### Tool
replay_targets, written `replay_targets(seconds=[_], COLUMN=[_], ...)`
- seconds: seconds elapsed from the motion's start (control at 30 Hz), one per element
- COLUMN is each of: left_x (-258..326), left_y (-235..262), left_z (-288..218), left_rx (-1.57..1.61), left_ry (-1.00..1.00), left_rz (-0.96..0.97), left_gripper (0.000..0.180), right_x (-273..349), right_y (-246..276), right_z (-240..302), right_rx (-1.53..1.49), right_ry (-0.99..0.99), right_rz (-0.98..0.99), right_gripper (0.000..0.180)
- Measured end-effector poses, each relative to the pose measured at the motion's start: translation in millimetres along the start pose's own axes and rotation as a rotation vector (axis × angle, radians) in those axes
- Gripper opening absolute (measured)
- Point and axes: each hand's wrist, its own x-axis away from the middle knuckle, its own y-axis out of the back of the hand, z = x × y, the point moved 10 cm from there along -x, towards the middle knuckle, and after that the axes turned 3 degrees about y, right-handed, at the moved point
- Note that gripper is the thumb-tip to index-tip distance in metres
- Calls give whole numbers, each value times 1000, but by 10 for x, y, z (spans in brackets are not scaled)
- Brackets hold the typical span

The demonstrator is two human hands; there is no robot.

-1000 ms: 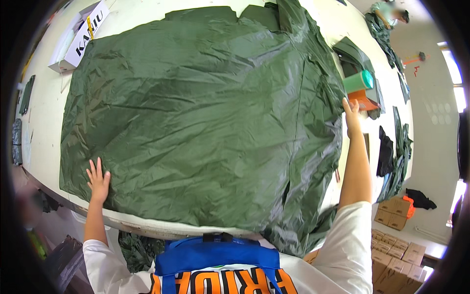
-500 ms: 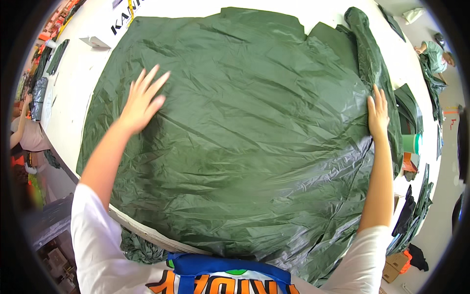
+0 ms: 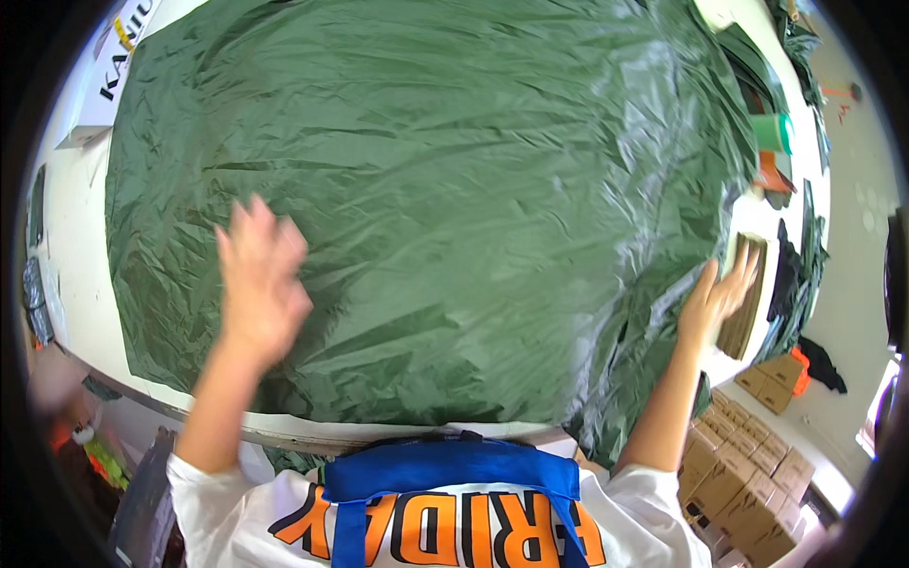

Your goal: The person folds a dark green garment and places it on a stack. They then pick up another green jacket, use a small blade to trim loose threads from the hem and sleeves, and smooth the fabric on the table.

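Note:
A large, thin, dark green sheet of glossy, crinkled fabric (image 3: 445, 189) covers most of the white table (image 3: 85, 293). Over its near left part is my left hand (image 3: 258, 284), fingers apart and slightly blurred; whether it touches the fabric I cannot tell. At the sheet's right edge my right hand (image 3: 718, 295) is stretched out with fingers extended, holding nothing. Folds bunch up along that right side, close to my right wrist. Near my body, the sheet's front edge lies along the table edge.
A white box (image 3: 95, 90) stands at the far left. Right of the sheet are a green cylinder (image 3: 772, 134), an orange object (image 3: 773, 174), a flat brown slab (image 3: 744, 312) and black cloth (image 3: 784, 275). Cardboard boxes (image 3: 748, 483) are stacked at the lower right.
Both hands have come nearer my body, and the view has shifted. The long bunched roll at the far right no longer shows. The front edge of the sheet now shows lying along the table edge.

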Motion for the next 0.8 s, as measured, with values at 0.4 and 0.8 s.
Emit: replay_targets(seconds=[0.4, 0.8], left_x=[1012, 1049], left_y=[-572, -587], left_z=[-541, -642], left_rx=[-162, -224], left_ry=[10, -24], left_rz=[206, 193], left_gripper=[60, 55], right_x=[418, -610], right_y=[-846, -1067], right_z=[-2057, -2160], right_rx=[-699, -84], right_ry=[-632, -150], right_rz=[221, 329], right_gripper=[51, 24])
